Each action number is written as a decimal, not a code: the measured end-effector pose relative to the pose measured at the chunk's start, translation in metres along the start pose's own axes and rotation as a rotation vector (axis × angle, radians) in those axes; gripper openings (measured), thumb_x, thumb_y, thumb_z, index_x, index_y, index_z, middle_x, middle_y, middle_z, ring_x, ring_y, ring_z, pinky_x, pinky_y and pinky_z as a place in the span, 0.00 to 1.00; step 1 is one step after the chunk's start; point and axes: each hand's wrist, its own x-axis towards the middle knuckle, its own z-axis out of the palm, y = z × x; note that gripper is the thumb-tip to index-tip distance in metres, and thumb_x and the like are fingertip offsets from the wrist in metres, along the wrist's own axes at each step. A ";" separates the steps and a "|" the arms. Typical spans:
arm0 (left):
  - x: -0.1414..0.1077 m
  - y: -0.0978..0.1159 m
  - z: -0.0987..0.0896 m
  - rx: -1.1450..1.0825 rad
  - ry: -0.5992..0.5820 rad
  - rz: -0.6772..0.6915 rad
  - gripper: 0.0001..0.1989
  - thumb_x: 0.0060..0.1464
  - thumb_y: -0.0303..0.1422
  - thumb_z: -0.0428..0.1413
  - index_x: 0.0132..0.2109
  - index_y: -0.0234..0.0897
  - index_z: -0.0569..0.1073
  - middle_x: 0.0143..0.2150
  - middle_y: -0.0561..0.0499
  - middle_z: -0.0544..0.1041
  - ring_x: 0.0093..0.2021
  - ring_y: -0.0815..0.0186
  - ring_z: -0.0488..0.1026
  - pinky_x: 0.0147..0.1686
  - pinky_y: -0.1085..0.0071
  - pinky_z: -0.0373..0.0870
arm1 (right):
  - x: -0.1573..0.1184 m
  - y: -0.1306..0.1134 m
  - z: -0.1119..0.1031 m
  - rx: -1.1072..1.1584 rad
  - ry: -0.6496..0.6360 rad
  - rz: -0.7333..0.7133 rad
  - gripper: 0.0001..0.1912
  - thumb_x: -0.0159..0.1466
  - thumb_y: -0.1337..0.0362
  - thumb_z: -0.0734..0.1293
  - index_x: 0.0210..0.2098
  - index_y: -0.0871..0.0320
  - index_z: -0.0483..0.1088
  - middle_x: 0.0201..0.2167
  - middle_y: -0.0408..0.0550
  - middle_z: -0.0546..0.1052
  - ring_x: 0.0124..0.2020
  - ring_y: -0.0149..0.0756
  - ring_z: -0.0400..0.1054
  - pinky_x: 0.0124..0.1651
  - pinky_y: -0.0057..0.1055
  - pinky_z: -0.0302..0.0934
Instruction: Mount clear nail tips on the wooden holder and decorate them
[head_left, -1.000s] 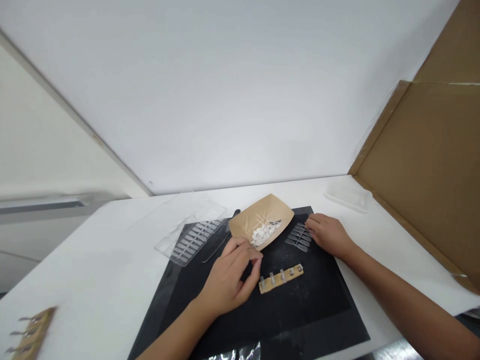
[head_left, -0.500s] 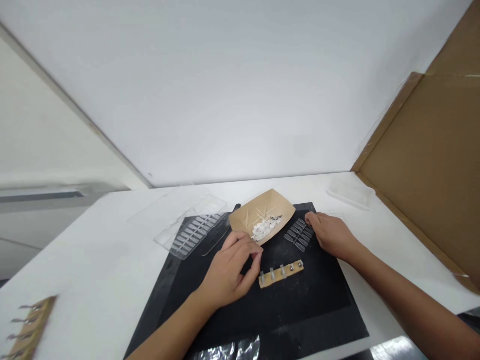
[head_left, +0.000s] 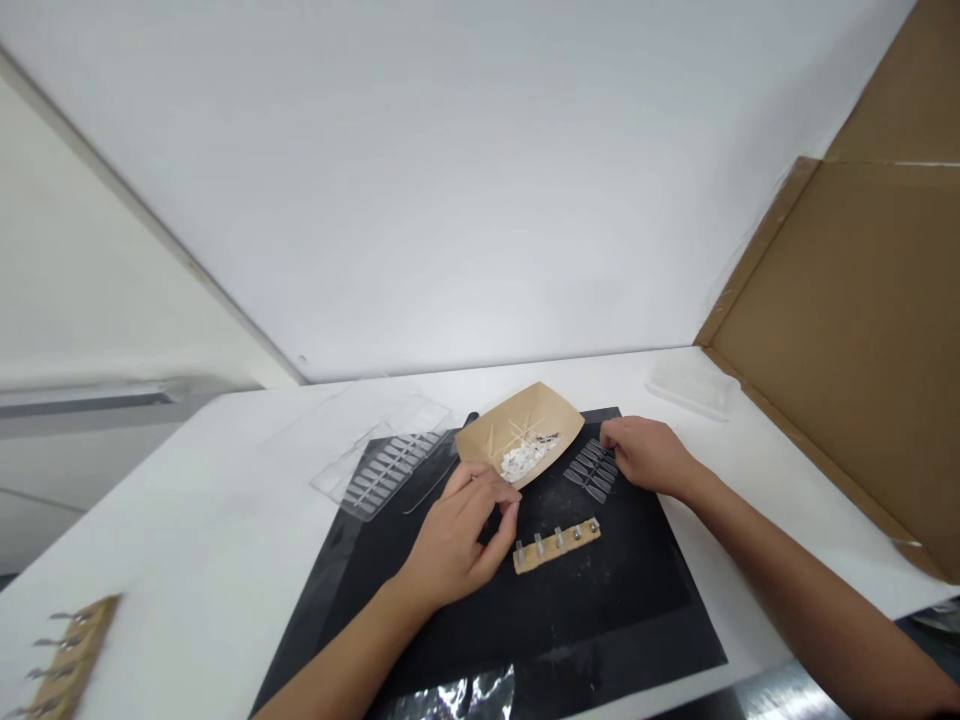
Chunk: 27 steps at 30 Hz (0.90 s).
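Note:
My left hand [head_left: 465, 535] is over the black mat, thumb and fingertips pinched together in front of the paper tray; whatever is between them is too small to make out. My right hand [head_left: 646, 453] has its fingers closed at the upper right corner of a clear sheet of nail-shaped tabs [head_left: 591, 470], which lies on the mat. Between the hands, a short wooden strip [head_left: 553, 549] carries a row of small posts, several with clear nail tips standing on them. The brown paper tray [head_left: 517, 412] contains white scraps and thin sticks.
Under everything is a black mat [head_left: 600, 630] on a white table [head_left: 187, 520]. A clear case of nail tips [head_left: 390, 470] and a dark slim tool [head_left: 435, 480] lie left of the tray. Another wooden strip [head_left: 75, 660] sits far left, a translucent lid [head_left: 688, 388] back right, beside cardboard [head_left: 847, 340].
The view has shifted slightly. My right fingers have curled in a little more at the sheet's corner; my left hand keeps its pinch, nearly still.

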 end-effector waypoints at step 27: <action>-0.002 -0.001 0.001 0.015 0.007 -0.016 0.06 0.64 0.24 0.54 0.43 0.38 0.73 0.36 0.48 0.78 0.39 0.61 0.73 0.41 0.64 0.72 | -0.002 0.028 0.018 0.510 0.266 -0.107 0.10 0.64 0.67 0.69 0.45 0.55 0.78 0.38 0.48 0.80 0.40 0.38 0.74 0.46 0.36 0.70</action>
